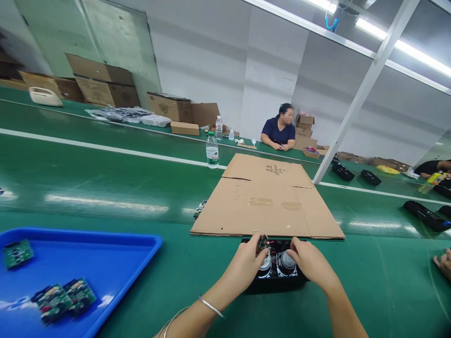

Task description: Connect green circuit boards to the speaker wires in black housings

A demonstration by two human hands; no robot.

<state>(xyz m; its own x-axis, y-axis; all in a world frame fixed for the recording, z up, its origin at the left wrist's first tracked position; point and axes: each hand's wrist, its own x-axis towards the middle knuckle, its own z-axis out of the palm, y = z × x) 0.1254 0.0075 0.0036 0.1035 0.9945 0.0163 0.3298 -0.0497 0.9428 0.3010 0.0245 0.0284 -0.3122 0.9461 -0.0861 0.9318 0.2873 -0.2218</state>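
Observation:
A black speaker housing (pixel 278 284) lies open-side up on the green bench in front of me. Two round speaker drivers (pixel 287 264) sit inside it, with red wires beside them. My left hand (pixel 245 264) pinches a small circuit board (pixel 262 242) over the housing's left part, and its fingers partly cover the board. My right hand (pixel 310 264) grips the right side of the housing, thumb near the right driver; some of its fingertips are hidden.
A flat cardboard sheet (pixel 268 192) lies just beyond the housing. To the left is a blue tray (pixel 116 281) with several circuit boards (pixel 80 296). A water bottle (pixel 212 151) stands behind. Across the bench sits a person (pixel 279 129); another person's hand (pixel 444 263) shows at far right.

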